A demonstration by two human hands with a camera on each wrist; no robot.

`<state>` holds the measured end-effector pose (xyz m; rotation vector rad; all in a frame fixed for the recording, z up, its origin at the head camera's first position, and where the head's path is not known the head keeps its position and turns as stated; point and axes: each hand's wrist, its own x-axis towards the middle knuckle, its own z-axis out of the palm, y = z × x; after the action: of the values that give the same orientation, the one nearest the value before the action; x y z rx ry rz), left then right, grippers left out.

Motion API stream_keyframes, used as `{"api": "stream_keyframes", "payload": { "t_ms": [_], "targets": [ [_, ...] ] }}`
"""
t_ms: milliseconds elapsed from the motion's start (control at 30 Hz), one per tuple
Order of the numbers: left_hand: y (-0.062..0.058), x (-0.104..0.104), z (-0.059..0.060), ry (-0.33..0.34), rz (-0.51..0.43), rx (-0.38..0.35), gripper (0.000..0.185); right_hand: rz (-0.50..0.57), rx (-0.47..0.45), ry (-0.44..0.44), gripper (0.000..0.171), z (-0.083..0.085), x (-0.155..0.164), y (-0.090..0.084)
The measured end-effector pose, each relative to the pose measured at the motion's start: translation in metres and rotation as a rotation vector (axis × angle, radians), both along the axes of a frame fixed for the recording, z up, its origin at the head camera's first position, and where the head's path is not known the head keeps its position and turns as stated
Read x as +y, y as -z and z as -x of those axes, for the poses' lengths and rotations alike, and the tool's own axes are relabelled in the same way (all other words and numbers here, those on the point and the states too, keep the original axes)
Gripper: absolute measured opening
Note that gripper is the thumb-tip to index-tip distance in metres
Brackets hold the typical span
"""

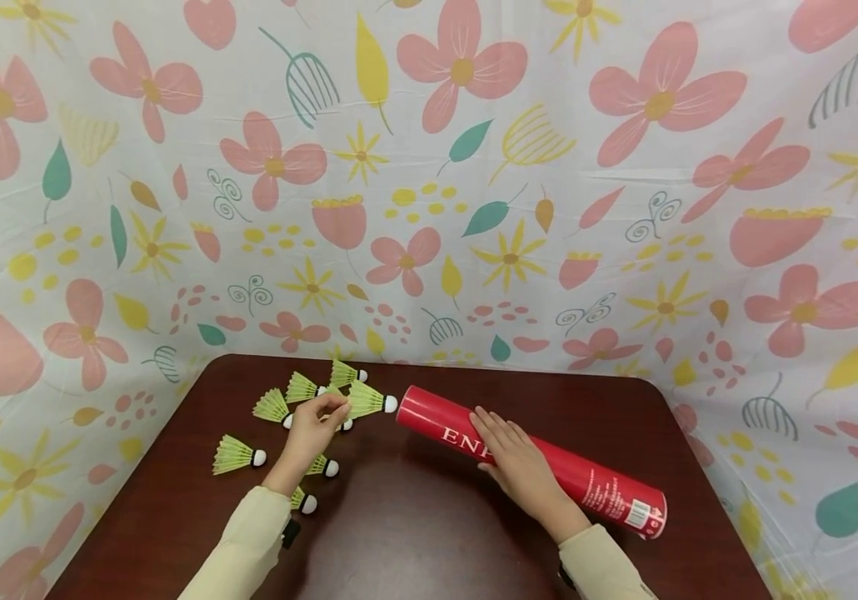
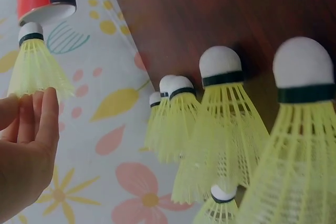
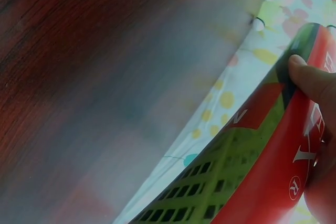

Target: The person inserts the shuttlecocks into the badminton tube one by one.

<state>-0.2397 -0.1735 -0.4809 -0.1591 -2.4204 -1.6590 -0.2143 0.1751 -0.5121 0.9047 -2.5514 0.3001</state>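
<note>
A red shuttlecock tube (image 1: 534, 460) lies slantwise on the dark brown table (image 1: 414, 533), its open mouth (image 2: 48, 12) at the upper left. My right hand (image 1: 519, 462) rests on the tube's middle, thumb (image 3: 314, 80) curled against its side (image 3: 273, 171). My left hand (image 1: 314, 429) pinches the skirt of a yellow-green shuttlecock (image 1: 369, 402) whose white cork points at the tube mouth, a short gap away. In the left wrist view the fingertips (image 2: 44, 114) hold that shuttlecock (image 2: 35, 69) just below the tube.
Several more yellow-green shuttlecocks lie on the table left of and under my left arm, such as one (image 1: 237, 455) at the far left and one (image 1: 303, 500) by the sleeve. A flowered cloth (image 1: 429, 183) hangs behind and beside the table.
</note>
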Motion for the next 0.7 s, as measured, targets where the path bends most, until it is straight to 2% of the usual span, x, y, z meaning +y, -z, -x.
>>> {"api": "stream_keyframes", "payload": {
  "t_ms": [200, 333, 533, 600, 700],
  "targets": [
    [0.005, 0.013, 0.006, 0.021, 0.026, 0.057, 0.008, -0.006, -0.01, 0.0, 0.088, -0.003, -0.002, -0.002],
    [0.008, 0.022, 0.009, 0.066, 0.009, 0.097, 0.005, -0.007, -0.012, 0.0, 0.089, -0.005, -0.001, -0.001],
    [0.013, 0.036, 0.011, 0.113, -0.058, 0.075, 0.006, -0.009, 0.022, -0.009, 0.088, -0.008, -0.001, -0.003],
    [0.012, 0.042, 0.01, 0.116, -0.068, 0.076, 0.006, -0.009, 0.022, -0.013, 0.086, -0.009, -0.001, -0.004],
    [0.003, 0.05, 0.004, 0.127, -0.062, 0.098, 0.006, -0.011, 0.016, -0.014, 0.088, -0.011, 0.0, -0.006]
  ]
}}
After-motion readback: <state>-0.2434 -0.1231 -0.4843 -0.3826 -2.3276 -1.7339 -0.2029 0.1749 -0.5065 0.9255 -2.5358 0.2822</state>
